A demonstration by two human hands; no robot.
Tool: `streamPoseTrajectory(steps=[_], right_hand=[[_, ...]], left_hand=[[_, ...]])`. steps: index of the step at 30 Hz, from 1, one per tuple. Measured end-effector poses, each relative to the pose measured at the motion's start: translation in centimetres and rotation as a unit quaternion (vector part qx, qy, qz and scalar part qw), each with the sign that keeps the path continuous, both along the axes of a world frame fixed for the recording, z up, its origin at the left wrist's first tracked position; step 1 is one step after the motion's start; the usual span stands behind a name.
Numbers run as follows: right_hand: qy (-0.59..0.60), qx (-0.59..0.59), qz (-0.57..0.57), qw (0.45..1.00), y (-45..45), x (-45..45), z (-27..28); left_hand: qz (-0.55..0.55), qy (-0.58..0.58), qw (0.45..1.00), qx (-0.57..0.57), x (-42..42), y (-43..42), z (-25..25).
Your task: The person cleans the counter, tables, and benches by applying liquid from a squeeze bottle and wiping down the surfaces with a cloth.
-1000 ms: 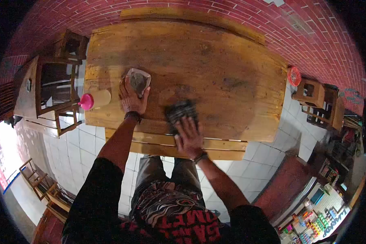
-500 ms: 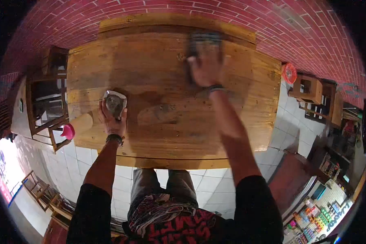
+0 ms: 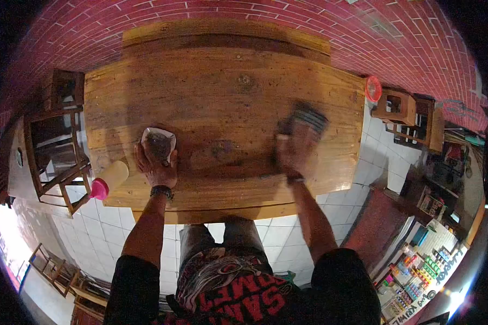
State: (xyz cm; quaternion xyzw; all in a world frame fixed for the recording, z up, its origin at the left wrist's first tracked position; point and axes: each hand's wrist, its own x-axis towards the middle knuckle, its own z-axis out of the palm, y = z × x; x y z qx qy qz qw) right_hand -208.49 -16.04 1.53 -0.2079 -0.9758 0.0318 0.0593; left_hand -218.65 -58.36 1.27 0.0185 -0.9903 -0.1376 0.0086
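Note:
My left hand [image 3: 158, 167] is wrapped around a small white squarish dish [image 3: 159, 142] at the left of the wooden table [image 3: 222, 119]. The dish has a dark inside; whether that is its contents or its surface I cannot tell. On the right side of the tabletop, my right hand [image 3: 297, 149], smeared by motion, has a dark striped cloth [image 3: 310, 117] under its fingers, against the wood. Left of my left hand is a pale squeeze bottle [image 3: 114, 174] with a pink top, close to the table's front left corner.
A red round plastic container [image 3: 373, 89] is at the table's right edge. Wooden chairs [image 3: 65, 143] stand on the left, with a wooden stool [image 3: 394, 106] on the right. A pink brick wall [image 3: 228, 10] runs behind the table.
My right hand and the cloth have come from the far side of the table toward me and slightly right. My left hand still holds the dish; the whole view has shifted a little.

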Motion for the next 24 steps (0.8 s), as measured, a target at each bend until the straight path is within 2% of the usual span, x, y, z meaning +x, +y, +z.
streamPoseTrajectory(steps=[1,2,3,5,6,8,10,11,13,14,15,16,19,22,24], right_hand=[[-0.029,-0.017,0.066,0.997,-4.9,-4.5,3.3],[0.012,-0.111,0.164,0.980,-7.5,-8.0,4.3],[0.009,-0.147,0.223,0.964,-9.7,-11.0,5.1],[0.023,-0.161,0.290,0.943,-12.5,-16.3,3.2],[0.042,-0.163,0.303,0.938,-12.7,-18.6,2.2],[0.055,-0.163,0.307,0.936,-10.2,-21.3,1.0],[0.024,-0.108,0.212,0.971,-6.4,-23.3,0.2],[0.052,-0.085,0.151,0.983,-3.1,-23.4,-0.2],[0.095,-0.041,0.039,0.994,5.5,-22.5,-0.9],[0.106,-0.022,-0.014,0.994,9.5,-21.3,-1.4],[0.092,-0.030,-0.043,0.994,13.1,-19.9,-1.3],[0.079,-0.038,-0.073,0.994,16.3,-18.2,-0.9],[0.041,-0.006,-0.167,0.985,22.4,-12.2,-0.5],[0.023,0.028,-0.222,0.974,24.6,-2.8,-1.0],[0.021,-0.018,-0.249,0.968,23.7,4.7,-0.9]], left_hand=[[0.010,-0.007,1.000,0.003,-0.1,0.1,0.4],[0.006,-0.007,1.000,0.004,-0.2,0.0,0.6],[-0.009,-0.001,0.999,0.033,-0.3,-0.3,0.6],[-0.030,0.008,0.997,0.070,-0.5,-0.5,-0.1],[-0.039,0.048,0.986,0.156,-0.6,-0.5,-0.7],[-0.054,0.080,0.965,0.245,-0.3,-0.5,-1.4],[-0.007,0.048,0.989,0.139,-0.1,-0.6,-0.8],[-0.015,0.046,0.989,0.139,-0.1,-0.5,-0.9],[-0.008,0.063,0.975,0.212,-0.4,-0.3,-1.0],[-0.022,0.066,0.988,0.139,-0.5,-0.7,-0.8],[-0.028,0.065,0.988,0.140,-0.4,-0.8,-1.1],[-0.010,0.059,0.981,0.182,-0.3,-0.9,-1.5],[-0.006,0.060,0.980,0.190,-0.2,-1.9,-3.3],[0.006,0.045,0.979,0.196,-0.1,-2.8,-4.6],[-0.025,0.061,0.959,0.277,0.0,-2.5,-4.9]])
